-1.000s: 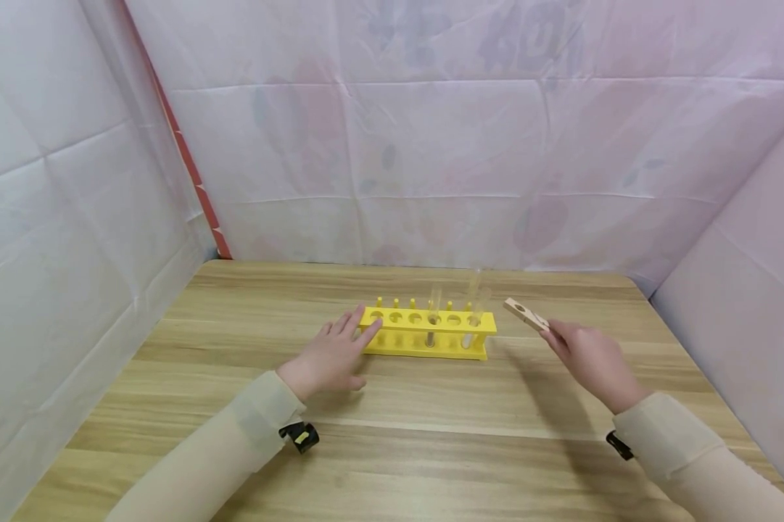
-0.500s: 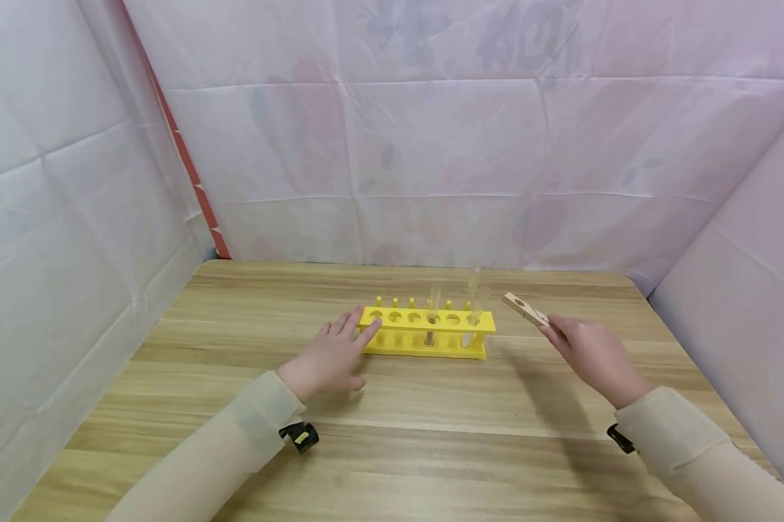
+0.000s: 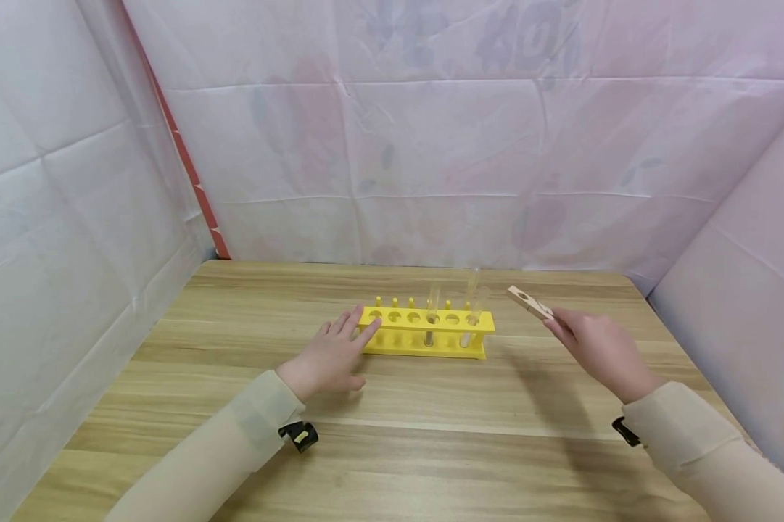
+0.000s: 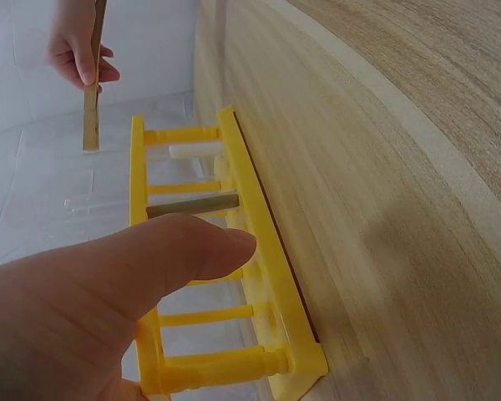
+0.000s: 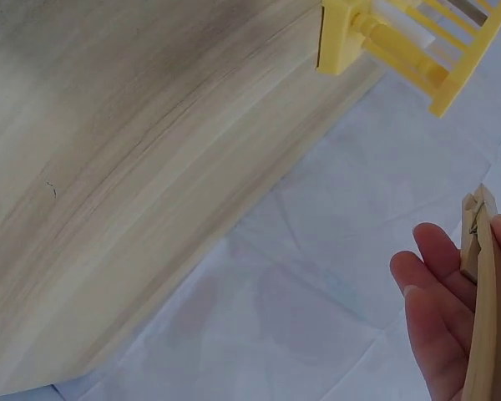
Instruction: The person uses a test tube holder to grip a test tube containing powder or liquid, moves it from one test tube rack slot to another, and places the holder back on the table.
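Clearly, the right hand (image 3: 603, 354) pinches one wooden test-tube clamp (image 3: 527, 301) while the left hand (image 3: 328, 357), fingers spread, touches one yellow test-tube rack (image 3: 401, 325) holding two partly filled test tubes (image 3: 428, 338).

Free: tabletop (image 3: 444, 420) in front of rack (image 3: 423, 322) | obstacles: left hand (image 3: 328, 359), protruding tubes (image 3: 434, 296)

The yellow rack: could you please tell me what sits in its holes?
In the yellow rack sit a dark-bottomed tube and a white-bottomed tube. The left hand partly covers the leftmost hole, so its inside isn't fully visible.
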`<state>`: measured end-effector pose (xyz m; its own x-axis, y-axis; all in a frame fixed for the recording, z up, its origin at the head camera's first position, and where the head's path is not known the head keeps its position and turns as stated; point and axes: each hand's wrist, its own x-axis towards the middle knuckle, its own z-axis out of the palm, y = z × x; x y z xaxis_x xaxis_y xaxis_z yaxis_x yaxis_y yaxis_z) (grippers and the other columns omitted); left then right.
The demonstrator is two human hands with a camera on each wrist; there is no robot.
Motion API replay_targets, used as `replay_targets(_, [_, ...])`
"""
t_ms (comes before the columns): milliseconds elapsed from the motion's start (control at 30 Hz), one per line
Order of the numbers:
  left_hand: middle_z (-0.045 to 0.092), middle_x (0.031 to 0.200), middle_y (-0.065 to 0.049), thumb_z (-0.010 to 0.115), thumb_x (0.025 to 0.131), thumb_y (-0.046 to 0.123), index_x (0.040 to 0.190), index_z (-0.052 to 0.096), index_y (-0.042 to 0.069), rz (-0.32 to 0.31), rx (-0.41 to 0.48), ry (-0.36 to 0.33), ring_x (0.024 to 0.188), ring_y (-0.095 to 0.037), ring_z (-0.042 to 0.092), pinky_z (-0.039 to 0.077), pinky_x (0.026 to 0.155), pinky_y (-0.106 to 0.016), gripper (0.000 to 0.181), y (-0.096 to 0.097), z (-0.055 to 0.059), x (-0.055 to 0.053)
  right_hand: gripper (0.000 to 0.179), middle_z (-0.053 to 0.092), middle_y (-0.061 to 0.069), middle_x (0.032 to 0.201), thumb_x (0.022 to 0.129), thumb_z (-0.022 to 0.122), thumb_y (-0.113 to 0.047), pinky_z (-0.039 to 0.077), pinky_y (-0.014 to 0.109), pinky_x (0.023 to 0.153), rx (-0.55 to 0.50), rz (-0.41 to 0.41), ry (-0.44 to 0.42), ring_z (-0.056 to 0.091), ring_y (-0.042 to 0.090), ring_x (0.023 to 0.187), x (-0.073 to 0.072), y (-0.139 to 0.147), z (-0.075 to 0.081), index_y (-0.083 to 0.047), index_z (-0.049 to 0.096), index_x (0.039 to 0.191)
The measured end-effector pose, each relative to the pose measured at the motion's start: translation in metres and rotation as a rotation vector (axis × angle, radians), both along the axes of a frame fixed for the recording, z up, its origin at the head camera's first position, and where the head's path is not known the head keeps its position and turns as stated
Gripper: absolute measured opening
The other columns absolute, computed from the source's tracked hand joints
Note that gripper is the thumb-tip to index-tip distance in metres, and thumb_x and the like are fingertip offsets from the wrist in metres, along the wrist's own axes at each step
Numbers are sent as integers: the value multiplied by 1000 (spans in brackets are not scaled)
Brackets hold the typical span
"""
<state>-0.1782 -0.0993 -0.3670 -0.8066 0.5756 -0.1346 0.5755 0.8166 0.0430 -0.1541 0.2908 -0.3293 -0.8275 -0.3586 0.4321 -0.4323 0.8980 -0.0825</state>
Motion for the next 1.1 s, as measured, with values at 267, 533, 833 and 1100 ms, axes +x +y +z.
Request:
replay_targets(267, [-2, 154, -20, 68, 80, 43, 151, 9, 16, 5, -5, -11, 138, -38, 13, 23, 105, -56, 96, 0, 1, 0, 22, 32, -9, 52, 86, 64, -9, 24, 26, 42, 6, 17, 24, 28, 8, 44, -1, -1, 4, -13, 49, 70])
replay_targets(533, [-1, 154, -19, 68, 80, 45, 151, 9, 17, 3, -24, 5, 138, -37, 14, 23, 106, -55, 97, 1, 0, 0, 22, 33, -8, 52, 88, 63, -10, 23, 25, 41, 5, 5, 8, 27, 8, 43, -1, -2, 7, -13, 50, 71])
replay_targets(833, [1, 154, -20, 68, 80, 44, 151, 11, 16, 0, -19, 14, 138, -38, 16, 24, 105, -56, 96, 1, 1, 1, 21, 33, -8, 53, 88, 62, -11, 24, 25, 42, 5, 9, 7, 27, 8, 44, -1, -4, 11, -13, 50, 72])
replay_targets(1100, [2, 153, -21, 69, 80, 44, 151, 11, 15, -3, -16, 23, 137, -38, 17, 25, 105, -56, 96, 1, 1, 1, 25, 31, -8, 52, 88, 62, -11, 23, 25, 41, 8, 11, 18, 26, 8, 43, -3, -6, 15, -14, 47, 69])
